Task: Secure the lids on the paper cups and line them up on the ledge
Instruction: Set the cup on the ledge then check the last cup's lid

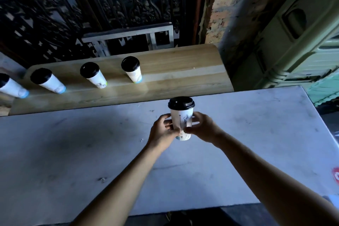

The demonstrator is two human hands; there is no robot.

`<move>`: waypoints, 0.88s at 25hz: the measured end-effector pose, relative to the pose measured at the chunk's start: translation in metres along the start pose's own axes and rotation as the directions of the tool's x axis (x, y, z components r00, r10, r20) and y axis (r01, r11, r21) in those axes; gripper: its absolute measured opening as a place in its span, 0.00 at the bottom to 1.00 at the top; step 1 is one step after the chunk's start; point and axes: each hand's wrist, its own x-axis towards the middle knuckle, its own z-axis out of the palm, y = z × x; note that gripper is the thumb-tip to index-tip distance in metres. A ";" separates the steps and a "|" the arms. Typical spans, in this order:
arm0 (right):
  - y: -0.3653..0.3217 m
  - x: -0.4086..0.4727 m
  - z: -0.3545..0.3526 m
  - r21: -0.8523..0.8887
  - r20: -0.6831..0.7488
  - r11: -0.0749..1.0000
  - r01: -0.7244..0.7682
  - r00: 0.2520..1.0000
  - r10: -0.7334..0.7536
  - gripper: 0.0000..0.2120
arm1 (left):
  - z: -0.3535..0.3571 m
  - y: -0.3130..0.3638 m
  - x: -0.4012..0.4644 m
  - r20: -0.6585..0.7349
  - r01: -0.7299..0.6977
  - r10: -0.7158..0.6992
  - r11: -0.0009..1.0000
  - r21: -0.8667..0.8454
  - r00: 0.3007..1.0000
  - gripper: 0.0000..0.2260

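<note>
Fingers (pixel 167 122) of left hand (pixel 162 130) and right hand (pixel 200 126) curled round lower half of paper cup (pixel 181 119), clamped from both sides. Cup upright, white w/ print, black lid (pixel 181 102) seated on rim; contents hidden. Held over pale counter (pixel 73 143), near its far edge. Beyond, on wooden ledge (pixel 174 64): four more lidded cups in a row, approx evenly spaced, leftmost (pixel 12 87) cut by frame edge, nearest-right one (pixel 133 70) well apart from held cup.

Single head-worn view, forward and down, close over table (pixel 73 143).
</note>
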 end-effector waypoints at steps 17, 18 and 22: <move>0.019 0.349 -0.057 -0.160 -0.102 0.926 0.341 0.928 -0.359 0.35 | 0.016 0.012 0.355 -0.050 -0.385 0.403 0.899 0.206 0.914 0.30; 0.021 0.353 -0.055 -0.173 -0.111 0.921 0.349 0.922 -0.370 0.34 | 0.017 0.011 0.357 -0.054 -0.395 0.414 0.893 0.214 0.908 0.31; 0.025 0.362 -0.052 -0.140 -0.148 0.922 0.362 0.913 -0.381 0.32 | 0.018 0.011 0.367 -0.060 -0.396 0.416 0.894 0.210 0.907 0.33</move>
